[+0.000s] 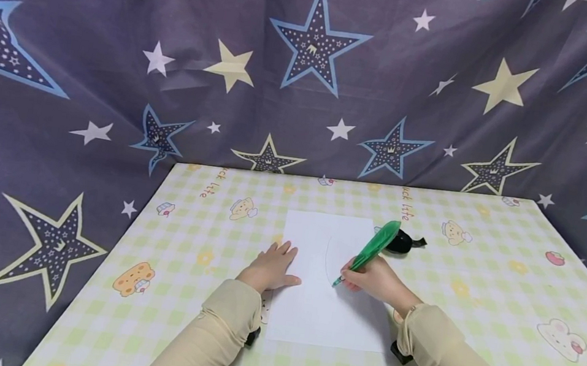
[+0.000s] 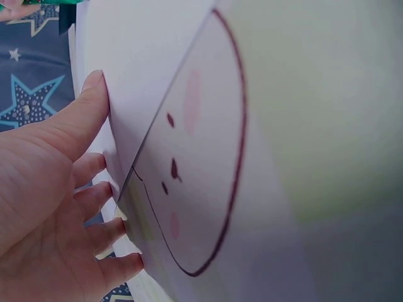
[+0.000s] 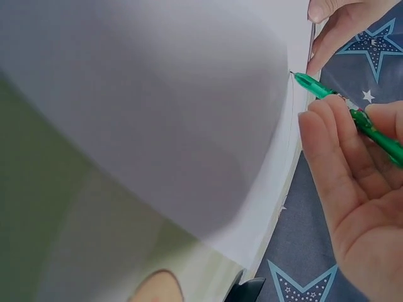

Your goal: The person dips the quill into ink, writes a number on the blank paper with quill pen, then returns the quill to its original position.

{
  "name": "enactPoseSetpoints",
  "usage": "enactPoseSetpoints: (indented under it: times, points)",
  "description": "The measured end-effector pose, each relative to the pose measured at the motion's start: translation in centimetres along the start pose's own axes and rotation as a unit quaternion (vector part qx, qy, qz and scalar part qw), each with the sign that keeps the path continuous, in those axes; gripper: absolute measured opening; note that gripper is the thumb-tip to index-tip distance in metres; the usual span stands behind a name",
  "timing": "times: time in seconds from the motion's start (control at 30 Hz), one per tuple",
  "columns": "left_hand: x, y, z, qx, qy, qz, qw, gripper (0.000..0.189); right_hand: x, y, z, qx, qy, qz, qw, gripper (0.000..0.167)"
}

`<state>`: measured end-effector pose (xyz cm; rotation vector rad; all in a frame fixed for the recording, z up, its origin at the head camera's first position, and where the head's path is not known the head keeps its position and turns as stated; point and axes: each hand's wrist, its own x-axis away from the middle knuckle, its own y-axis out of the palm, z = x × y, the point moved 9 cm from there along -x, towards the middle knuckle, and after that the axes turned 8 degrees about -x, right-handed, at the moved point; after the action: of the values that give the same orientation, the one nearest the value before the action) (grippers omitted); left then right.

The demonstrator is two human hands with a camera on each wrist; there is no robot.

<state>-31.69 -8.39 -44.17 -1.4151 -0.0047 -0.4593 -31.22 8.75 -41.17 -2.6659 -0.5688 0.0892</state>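
The left hand (image 1: 269, 269) rests spread on the edge of the paper (image 1: 303, 317), probably steadying it; the right hand (image 1: 376, 280) pinches a green pen (image 1: 376, 246) for drawing.

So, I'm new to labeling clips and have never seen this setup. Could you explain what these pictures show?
There's no machine, just two bare hands at work. The wide picture comes from a camera on the wearer's head; the two close ones come from a camera on each wrist, looking at that hand's work. On a checked, cartoon-printed table cover lies white paper. The left hand rests at the paper's left edge. The right hand holds a green pen, its tip at a thin curved line. Just beyond that hand lies a black object I can't identify. A star-patterned cloth hangs behind.
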Motion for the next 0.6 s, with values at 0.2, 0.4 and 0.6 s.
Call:
enactPoseSetpoints:
  times: [0.2, 0.4, 0.6]
  points:
    - [-0.07, 0.07, -0.01, 0.000, 0.002, 0.000, 1.0000, 0.072, 0.35, -0.10, -0.10, 0.000, -0.009, -0.004, 0.9999, 0.013]
    - [0.02, 0.06, 0.05, -0.001, 0.003, -0.001, 1.0000, 0.072, 0.65, -0.21, 0.10, 0.006, -0.011, -0.010, 0.9999, 0.013]
    - [0.07, -0.02, 0.10, -0.003, 0.002, -0.003, 1.0000, 0.072, 1.05, -0.45, 0.23, 0.015, -0.003, -0.011, 0.9998, 0.012]
